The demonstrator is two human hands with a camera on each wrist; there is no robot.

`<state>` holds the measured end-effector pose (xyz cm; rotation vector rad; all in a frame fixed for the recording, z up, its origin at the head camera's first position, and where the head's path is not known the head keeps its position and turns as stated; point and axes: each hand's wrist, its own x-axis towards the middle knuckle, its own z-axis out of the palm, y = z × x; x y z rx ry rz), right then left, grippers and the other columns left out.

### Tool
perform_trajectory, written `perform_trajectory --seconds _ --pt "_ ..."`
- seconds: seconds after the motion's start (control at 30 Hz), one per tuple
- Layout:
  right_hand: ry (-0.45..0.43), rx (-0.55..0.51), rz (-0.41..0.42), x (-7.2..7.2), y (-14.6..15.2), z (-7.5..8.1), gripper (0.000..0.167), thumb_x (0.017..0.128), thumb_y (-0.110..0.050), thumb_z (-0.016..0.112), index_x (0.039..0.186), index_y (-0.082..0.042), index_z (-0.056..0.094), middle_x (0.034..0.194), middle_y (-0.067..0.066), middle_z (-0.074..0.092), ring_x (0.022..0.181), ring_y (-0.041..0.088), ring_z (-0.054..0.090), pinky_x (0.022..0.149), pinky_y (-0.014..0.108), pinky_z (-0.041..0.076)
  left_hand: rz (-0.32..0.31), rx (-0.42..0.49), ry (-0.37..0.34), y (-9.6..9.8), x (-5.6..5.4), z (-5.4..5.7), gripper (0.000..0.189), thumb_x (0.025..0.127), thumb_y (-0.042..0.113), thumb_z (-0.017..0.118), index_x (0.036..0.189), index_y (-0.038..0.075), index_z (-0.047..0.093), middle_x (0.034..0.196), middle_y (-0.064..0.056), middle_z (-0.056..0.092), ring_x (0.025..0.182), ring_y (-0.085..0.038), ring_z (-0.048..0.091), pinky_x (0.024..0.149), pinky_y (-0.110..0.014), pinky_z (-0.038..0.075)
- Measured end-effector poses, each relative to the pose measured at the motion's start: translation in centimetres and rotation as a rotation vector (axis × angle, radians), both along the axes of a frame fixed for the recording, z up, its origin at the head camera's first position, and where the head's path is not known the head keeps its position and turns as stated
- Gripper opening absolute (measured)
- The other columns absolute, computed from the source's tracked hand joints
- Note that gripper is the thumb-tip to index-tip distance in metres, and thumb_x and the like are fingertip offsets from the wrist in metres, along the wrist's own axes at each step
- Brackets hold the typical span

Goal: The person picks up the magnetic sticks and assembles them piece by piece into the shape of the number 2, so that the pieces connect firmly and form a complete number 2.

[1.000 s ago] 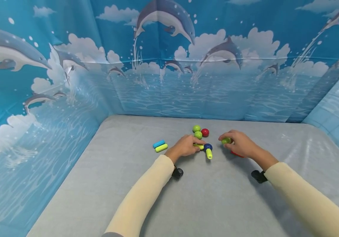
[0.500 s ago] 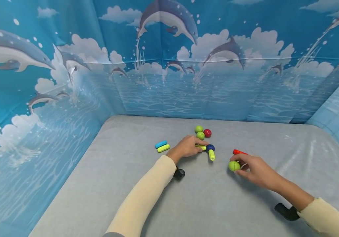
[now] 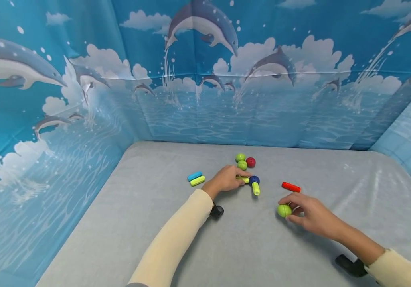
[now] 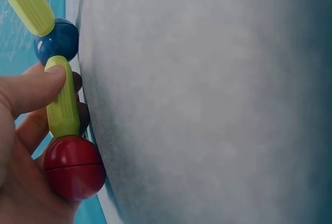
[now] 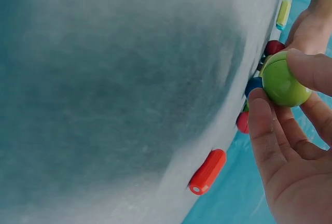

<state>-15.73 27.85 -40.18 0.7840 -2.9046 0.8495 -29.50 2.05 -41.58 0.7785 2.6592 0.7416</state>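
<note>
A blue sheet printed with dolphins, clouds and waves hangs behind and to the left of a grey-covered table; over the table reach two cream sleeves, the left sleeve near the middle and the right sleeve at the lower right; the right hand is bent into a pinch, thumb on one side and fingers on the other, and has hold of a green ball at the near right part of the table, though I cannot tell whether that ball touches the cover; the left hand is closed around a yellow stick, its thumb pressed on the side; that stick meets a red ball at one end and a blue ball at the other; beyond the left hand a second green ball, a third green ball and another red ball sit close together; a second yellow stick juts from the blue ball toward the near side; a red stick lies just beyond the right hand; a blue stick and a third yellow stick lie side by side, left of the left hand.
</note>
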Motion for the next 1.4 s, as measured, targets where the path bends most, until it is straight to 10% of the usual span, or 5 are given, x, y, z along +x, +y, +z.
perform_trajectory --seconds 1.4 --pt "-0.045 -0.215 -0.174 -1.6 -5.8 -0.1 0.034 0.081 -0.009 0.080 0.113 -0.005 0.069 0.108 0.010 0.067 0.087 0.014 0.067 0.075 0.015 0.054 0.003 -0.017 0.038 0.3 -0.2 0.0 0.039 0.096 0.020 0.066 0.132 0.034 0.064 0.138 0.002 0.063 0.089 -0.009 0.051 0.076 -0.023 0.040"
